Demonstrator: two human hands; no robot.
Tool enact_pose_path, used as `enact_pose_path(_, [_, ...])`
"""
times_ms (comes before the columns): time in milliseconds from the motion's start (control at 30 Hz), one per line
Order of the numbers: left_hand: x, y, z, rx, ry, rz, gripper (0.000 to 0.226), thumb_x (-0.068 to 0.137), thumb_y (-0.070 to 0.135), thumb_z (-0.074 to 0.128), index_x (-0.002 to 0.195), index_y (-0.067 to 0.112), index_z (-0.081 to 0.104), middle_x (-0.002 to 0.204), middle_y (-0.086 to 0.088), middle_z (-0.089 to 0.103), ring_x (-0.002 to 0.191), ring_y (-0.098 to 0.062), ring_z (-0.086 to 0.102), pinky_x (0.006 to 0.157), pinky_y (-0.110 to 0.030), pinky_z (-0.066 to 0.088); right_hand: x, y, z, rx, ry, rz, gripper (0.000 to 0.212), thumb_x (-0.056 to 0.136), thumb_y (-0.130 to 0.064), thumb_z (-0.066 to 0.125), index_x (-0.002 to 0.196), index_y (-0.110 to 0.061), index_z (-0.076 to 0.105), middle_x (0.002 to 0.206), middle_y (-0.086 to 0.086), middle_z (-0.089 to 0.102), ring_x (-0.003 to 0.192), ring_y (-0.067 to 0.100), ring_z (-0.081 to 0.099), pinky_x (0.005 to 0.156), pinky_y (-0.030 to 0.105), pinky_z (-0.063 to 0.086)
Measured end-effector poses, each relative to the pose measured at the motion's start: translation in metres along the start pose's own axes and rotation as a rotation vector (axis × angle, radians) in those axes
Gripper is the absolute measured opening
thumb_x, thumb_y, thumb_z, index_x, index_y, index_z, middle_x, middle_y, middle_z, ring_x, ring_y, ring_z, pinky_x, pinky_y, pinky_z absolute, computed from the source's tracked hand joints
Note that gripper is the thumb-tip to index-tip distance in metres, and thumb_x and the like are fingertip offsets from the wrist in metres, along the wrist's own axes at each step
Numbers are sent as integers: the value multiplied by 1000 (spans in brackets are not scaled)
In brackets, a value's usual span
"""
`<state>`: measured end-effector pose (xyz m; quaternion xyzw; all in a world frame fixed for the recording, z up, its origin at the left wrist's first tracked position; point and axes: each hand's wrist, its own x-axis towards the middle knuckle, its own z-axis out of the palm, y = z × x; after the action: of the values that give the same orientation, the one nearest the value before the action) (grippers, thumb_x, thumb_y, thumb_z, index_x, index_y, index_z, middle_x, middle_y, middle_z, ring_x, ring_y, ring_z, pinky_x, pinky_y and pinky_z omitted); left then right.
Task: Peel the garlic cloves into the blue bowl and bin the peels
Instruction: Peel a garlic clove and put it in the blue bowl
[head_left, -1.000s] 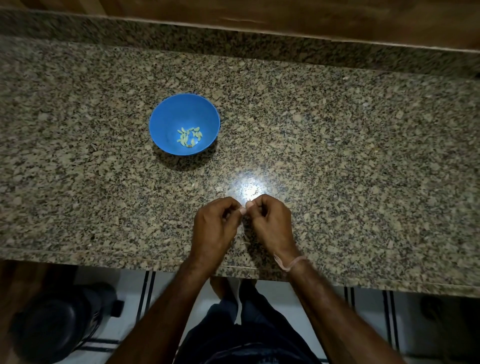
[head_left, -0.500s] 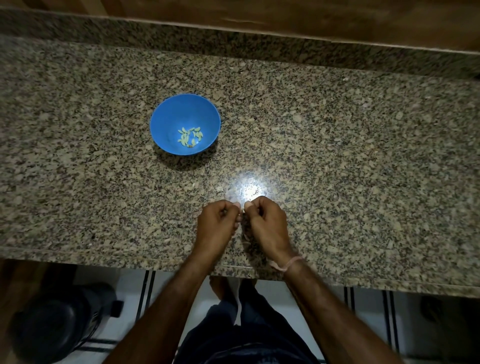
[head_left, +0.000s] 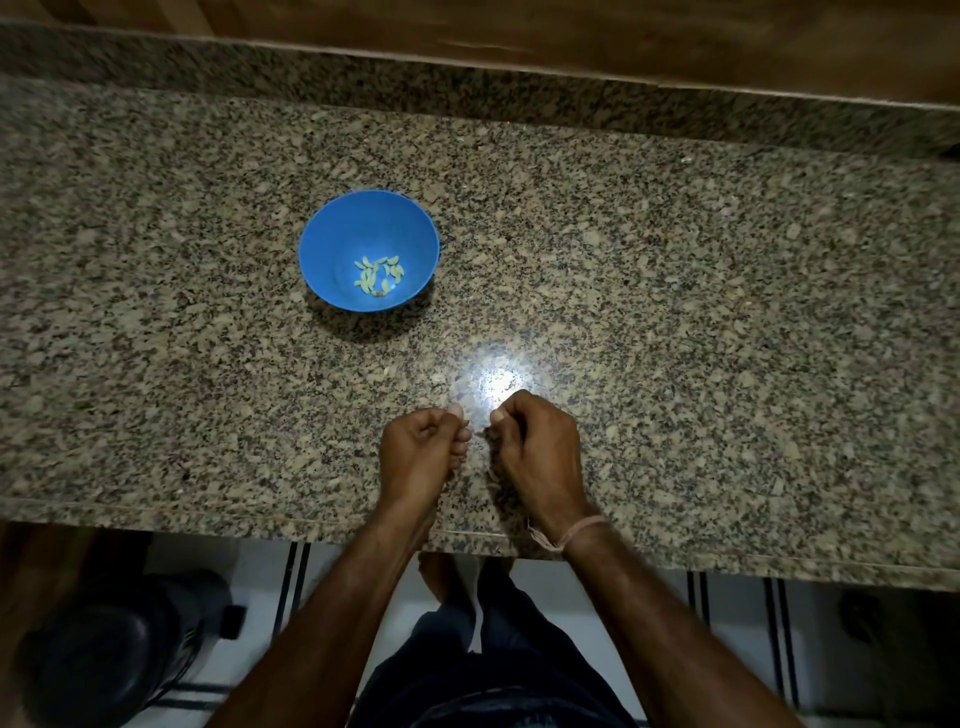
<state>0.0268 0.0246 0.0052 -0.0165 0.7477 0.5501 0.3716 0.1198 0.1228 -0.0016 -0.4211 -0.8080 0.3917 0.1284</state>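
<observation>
A blue bowl (head_left: 332, 228) stands on the granite counter (head_left: 675, 322), left of the middle, with several small peeled garlic cloves (head_left: 379, 273) at its bottom. Near the counter's front edge my left hand (head_left: 421, 452) and my right hand (head_left: 537, 441) are curled with the fingertips facing each other, a small gap between them. My left fingers pinch a small garlic clove that is almost hidden. My right fingertips pinch a tiny bit of peel, barely visible.
A dark round bin (head_left: 104, 654) stands on the floor below the counter at the lower left. The counter's raised granite back edge (head_left: 467, 88) runs along the top. My legs and the tiled floor show below the front edge.
My fingertips were pressed together on the clove; now the two hands have drawn slightly apart. The bowl has not moved.
</observation>
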Motion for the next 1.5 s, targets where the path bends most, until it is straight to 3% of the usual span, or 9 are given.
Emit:
enact_pose_path(200, [0,-2,2,193,33,130,26,100,29,67,82,12,75,70,2,75,61,-9,69,57,-26,55,-5,4,1,135,-29,-28,19,98,-11,68,113,-18,79,105,-5,77,98,11,71,87,33,59])
enact_pose_path(367, [-3,-2,1,285,-28,202,25,103,28,63,86,15,75,72,5,76,67,-9,72,63,-30,57,-1,-3,-5,446,-102,116,8,95,-3,71,92,-7,78,84,1,78,79,10,75,72,20,58])
enact_pose_path(500, [-6,-5,0,225,-58,235,16,103,21,62,93,17,75,77,3,77,72,-10,72,65,-29,59,2,1,-3,513,-115,230,10,97,-12,73,88,-11,77,82,4,79,80,23,77,77,43,64])
enact_pose_path(700, [-4,-11,0,378,22,340,5,92,21,76,90,24,72,76,11,71,71,-3,67,61,-17,51,-3,1,-2,593,-105,307,20,98,-20,73,82,-8,76,76,16,76,68,30,71,69,58,60])
enact_pose_path(1033, [-2,-14,-3,520,103,561,6,95,22,72,90,18,72,91,9,66,81,-2,61,69,-18,49,-2,11,-1,476,-39,242,21,94,-28,77,82,-12,77,77,1,76,77,19,73,77,38,61])
enact_pose_path(1100, [-2,-12,-3,532,109,579,6,93,18,73,88,19,70,93,9,63,84,-3,60,69,-14,46,-2,12,-2,458,-31,235,20,94,-29,78,83,-13,77,77,0,76,76,20,73,75,39,61])
enact_pose_path(1233, [1,-17,-4,588,118,618,5,96,17,68,92,17,72,98,8,65,92,-13,60,74,-29,51,-2,13,-3,458,-31,228,16,94,-28,78,84,-15,78,80,0,77,79,20,75,80,45,63])
enact_pose_path(1367, [-2,-16,-6,590,108,607,5,94,17,70,96,19,74,100,10,64,96,-7,53,76,-11,43,-3,12,-4,480,-42,225,10,94,-21,78,88,-13,79,84,1,79,84,20,76,85,46,63])
enact_pose_path(1500, [-2,-16,-6,587,113,591,22,95,14,67,114,22,74,105,10,69,103,-10,53,81,-30,49,-6,10,-3,521,-70,257,3,94,-14,77,93,-12,79,88,2,80,87,20,77,87,48,63])
